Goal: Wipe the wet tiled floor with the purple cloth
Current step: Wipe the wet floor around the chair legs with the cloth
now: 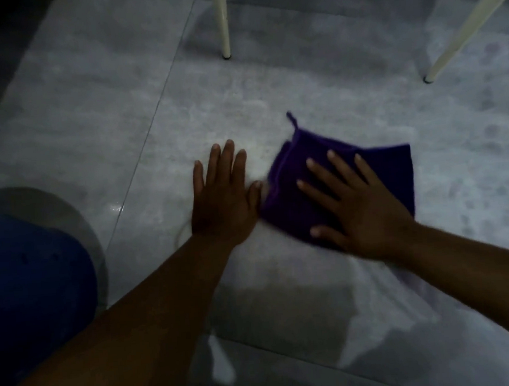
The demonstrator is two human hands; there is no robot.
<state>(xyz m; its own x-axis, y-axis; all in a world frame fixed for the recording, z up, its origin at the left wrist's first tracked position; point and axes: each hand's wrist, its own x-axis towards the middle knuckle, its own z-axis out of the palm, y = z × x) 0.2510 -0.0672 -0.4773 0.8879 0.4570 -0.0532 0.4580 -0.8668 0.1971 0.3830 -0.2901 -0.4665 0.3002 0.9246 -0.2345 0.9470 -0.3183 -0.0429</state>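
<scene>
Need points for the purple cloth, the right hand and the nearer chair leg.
purple cloth [392,166]: head view, bare fabric beyond the fingertips.
right hand [361,211]: head view, back of the hand, pressed flat on the cloth.
chair leg [465,28]: head view, mid-shaft of the slanted cream leg at right.

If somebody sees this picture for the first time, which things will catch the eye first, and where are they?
The purple cloth stands out first, right of centre on the grey tiled floor, pressed flat under the spread right hand. Just beside it, the left hand lies flat on the bare tile. Two cream furniture legs stand further back.
</scene>
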